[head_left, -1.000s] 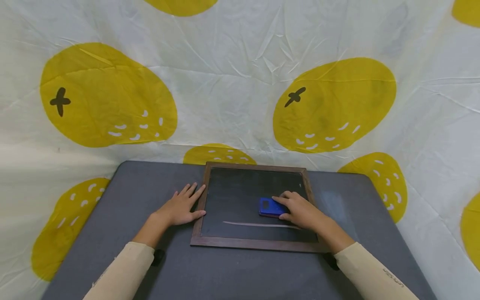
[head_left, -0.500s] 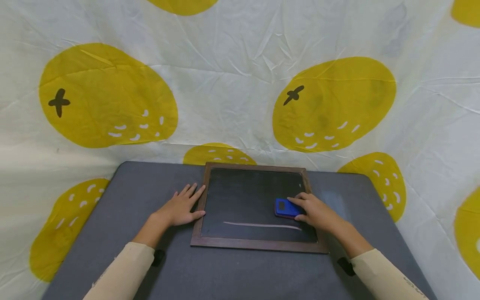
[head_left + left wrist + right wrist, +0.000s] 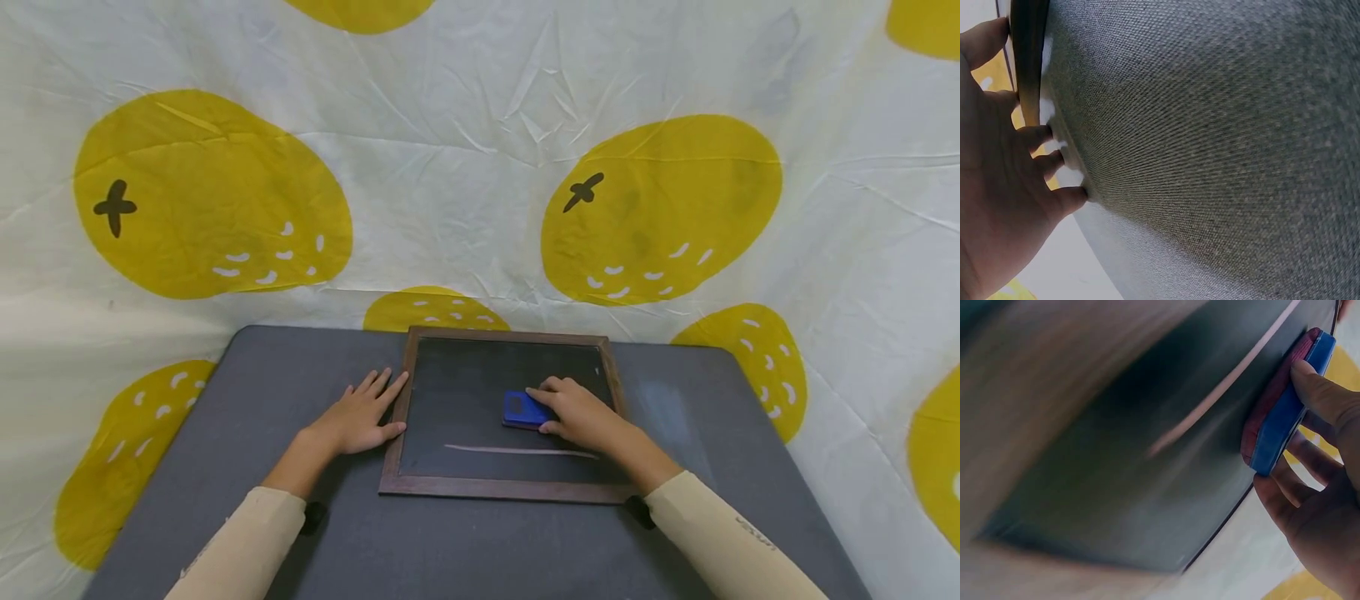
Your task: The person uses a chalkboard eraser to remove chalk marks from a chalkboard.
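A chalkboard (image 3: 480, 375) in a brown wooden frame lies on the grey table. My right hand (image 3: 581, 414) grips a blue chalkboard eraser (image 3: 519, 408) on the board, a little above a pale pink chalk line (image 3: 517, 451). In the right wrist view the eraser (image 3: 1291, 412) has a dark red felt side against the board, with the thumb on one edge and fingers on the other. My left hand (image 3: 358, 419) lies with spread fingers at the frame's left edge. The left wrist view shows that hand (image 3: 1004, 169) touching the frame's side (image 3: 1027, 62).
The grey table (image 3: 480, 550) extends around the board on all sides. A pale chalky smear (image 3: 671, 417) marks the table right of the frame. Behind hangs a white cloth (image 3: 442, 192) printed with yellow fruit.
The right hand moved the eraser a short way right across the board, then back left beyond its earlier spot. My left hand stayed in place. The pink line looks the same.
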The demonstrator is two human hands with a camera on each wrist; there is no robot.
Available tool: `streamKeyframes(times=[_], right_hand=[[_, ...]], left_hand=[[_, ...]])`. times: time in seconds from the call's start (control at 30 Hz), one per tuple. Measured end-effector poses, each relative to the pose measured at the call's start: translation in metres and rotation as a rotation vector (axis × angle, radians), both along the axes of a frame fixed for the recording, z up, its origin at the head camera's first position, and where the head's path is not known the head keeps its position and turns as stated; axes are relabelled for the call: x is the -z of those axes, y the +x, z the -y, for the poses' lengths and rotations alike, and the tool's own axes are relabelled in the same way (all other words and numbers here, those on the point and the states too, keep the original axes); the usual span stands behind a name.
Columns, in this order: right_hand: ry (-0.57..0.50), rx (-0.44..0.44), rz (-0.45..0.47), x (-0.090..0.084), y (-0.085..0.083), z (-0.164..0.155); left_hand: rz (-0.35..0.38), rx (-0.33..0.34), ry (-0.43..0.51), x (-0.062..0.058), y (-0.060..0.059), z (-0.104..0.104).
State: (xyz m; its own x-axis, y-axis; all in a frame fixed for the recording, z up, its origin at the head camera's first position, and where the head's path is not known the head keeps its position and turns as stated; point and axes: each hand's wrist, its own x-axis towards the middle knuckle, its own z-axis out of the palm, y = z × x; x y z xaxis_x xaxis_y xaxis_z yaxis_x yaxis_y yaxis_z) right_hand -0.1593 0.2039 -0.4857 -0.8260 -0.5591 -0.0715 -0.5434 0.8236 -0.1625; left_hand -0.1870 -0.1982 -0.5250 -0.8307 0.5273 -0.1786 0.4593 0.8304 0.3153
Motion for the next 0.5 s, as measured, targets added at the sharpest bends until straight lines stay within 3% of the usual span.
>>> streamKeyframes(times=[0.27, 0.5], right_hand=[[0.003, -0.059, 0.035, -0.002, -0.018, 0.067], [0.089, -0.047, 0.007, -0.003, -0.026, 0.125]], left_hand=[[-0.006, -0.014, -0.01, 0.002, 0.001, 0.0], [0.006, -0.034, -0.022, -0.001, 0.001, -0.002]])
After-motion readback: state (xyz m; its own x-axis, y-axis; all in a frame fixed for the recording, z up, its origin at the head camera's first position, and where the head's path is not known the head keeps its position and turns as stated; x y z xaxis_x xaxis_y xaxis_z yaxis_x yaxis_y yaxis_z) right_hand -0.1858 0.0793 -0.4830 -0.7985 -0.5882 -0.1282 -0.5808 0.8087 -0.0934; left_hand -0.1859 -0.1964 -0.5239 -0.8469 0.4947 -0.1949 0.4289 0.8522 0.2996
